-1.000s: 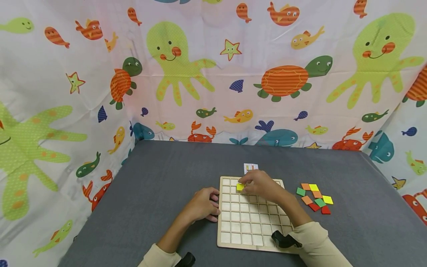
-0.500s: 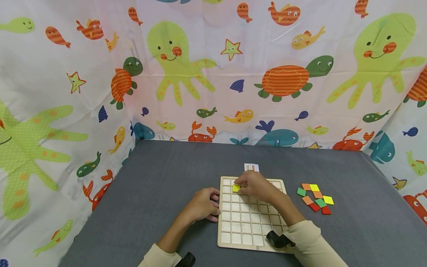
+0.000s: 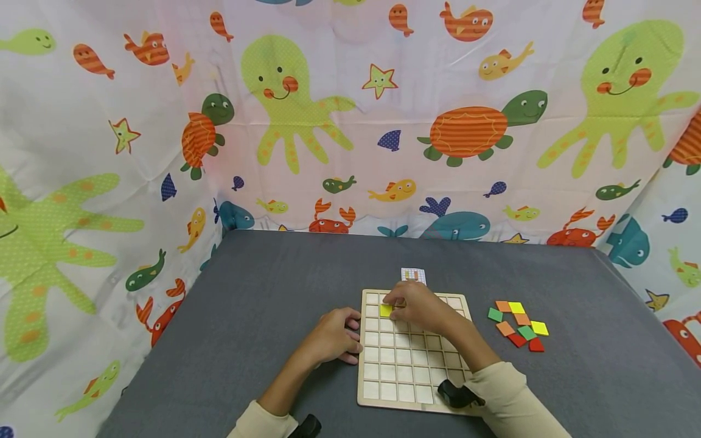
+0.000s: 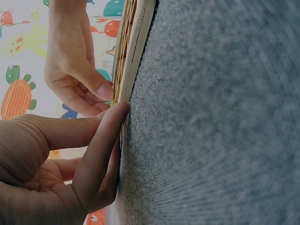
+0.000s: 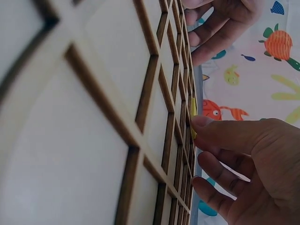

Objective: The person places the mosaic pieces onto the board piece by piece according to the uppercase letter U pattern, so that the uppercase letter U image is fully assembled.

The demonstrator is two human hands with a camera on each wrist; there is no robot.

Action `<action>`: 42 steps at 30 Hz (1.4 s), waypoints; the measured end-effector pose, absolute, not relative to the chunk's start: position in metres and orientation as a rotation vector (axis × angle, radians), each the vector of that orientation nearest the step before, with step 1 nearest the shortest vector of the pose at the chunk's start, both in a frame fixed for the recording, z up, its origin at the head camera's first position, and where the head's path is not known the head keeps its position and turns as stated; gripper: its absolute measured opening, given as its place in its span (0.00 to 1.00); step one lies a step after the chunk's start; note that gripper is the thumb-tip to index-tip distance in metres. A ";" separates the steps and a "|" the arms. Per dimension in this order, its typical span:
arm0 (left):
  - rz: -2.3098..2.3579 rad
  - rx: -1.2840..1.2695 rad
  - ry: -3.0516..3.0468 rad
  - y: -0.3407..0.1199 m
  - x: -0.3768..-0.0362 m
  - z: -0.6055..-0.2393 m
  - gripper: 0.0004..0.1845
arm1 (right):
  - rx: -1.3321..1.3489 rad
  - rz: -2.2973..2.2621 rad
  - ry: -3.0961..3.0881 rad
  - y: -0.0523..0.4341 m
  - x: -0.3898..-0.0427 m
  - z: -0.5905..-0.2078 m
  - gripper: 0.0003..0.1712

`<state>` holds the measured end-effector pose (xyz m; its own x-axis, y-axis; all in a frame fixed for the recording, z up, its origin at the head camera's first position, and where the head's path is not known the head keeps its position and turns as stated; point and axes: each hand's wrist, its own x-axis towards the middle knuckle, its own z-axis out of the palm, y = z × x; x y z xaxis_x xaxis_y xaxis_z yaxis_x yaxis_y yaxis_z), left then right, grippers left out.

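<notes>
Pinching a yellow tile (image 3: 386, 311), the right grip (image 3: 419, 306) is narrow; the relaxed left grip (image 3: 331, 336) touches the board (image 3: 403, 373).

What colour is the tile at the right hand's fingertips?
Yellow; the tile shows best in the head view.

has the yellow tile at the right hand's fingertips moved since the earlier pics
Yes: against the wooden board, the yellow tile has shifted slightly left, nearer the board's left edge.
</notes>
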<state>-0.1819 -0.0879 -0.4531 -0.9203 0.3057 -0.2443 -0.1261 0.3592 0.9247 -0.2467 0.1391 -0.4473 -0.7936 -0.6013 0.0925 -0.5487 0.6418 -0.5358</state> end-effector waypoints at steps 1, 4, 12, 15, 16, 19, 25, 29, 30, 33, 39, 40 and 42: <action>1.581 0.159 2.252 -0.088 -0.182 -0.453 0.33 | -0.970 -0.855 2.760 0.139 -0.246 -0.447 0.14; 1.579 0.161 2.253 -0.087 -0.182 -0.452 0.33 | -0.967 -0.862 2.753 0.140 -0.245 -0.447 0.15; 1.584 0.159 2.250 -0.086 -0.181 -0.453 0.33 | -0.850 -0.966 2.702 0.150 -0.240 -0.442 0.16; 1.582 0.161 2.255 -0.086 -0.182 -0.453 0.33 | -0.832 -1.014 2.695 0.158 -0.238 -0.440 0.17; 1.581 0.162 2.256 -0.086 -0.181 -0.453 0.33 | -0.829 -1.026 2.696 0.162 -0.237 -0.440 0.17; 1.580 0.165 2.260 -0.086 -0.181 -0.453 0.33 | -0.816 -1.072 2.692 0.173 -0.235 -0.440 0.18; 1.580 0.164 2.259 -0.086 -0.182 -0.454 0.34 | -0.740 -1.157 2.673 0.196 -0.230 -0.435 0.18; 1.582 0.164 2.257 -0.086 -0.183 -0.455 0.33 | -0.703 -1.121 2.715 0.213 -0.228 -0.435 0.18; 1.584 0.164 2.257 -0.086 -0.183 -0.455 0.33 | -0.691 -1.114 2.725 0.218 -0.228 -0.435 0.18; 1.582 0.162 2.258 -0.087 -0.182 -0.454 0.33 | -0.636 -1.092 2.757 0.230 -0.225 -0.434 0.19; 1.591 0.153 2.248 -0.088 -0.181 -0.454 0.34 | -0.546 -1.082 2.791 0.257 -0.220 -0.437 0.20; 1.592 0.154 2.247 -0.088 -0.181 -0.454 0.34 | -0.529 -1.080 2.796 0.261 -0.219 -0.438 0.20; 1.594 0.157 2.246 -0.088 -0.182 -0.454 0.34 | -0.490 -1.085 2.800 0.270 -0.217 -0.439 0.20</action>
<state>-0.1816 -0.0883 -0.4537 -0.9212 0.3054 -0.2410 -0.1268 0.3499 0.9281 -0.2168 0.2700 -0.4392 -0.9433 -0.3311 0.0237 -0.2607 0.6946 -0.6705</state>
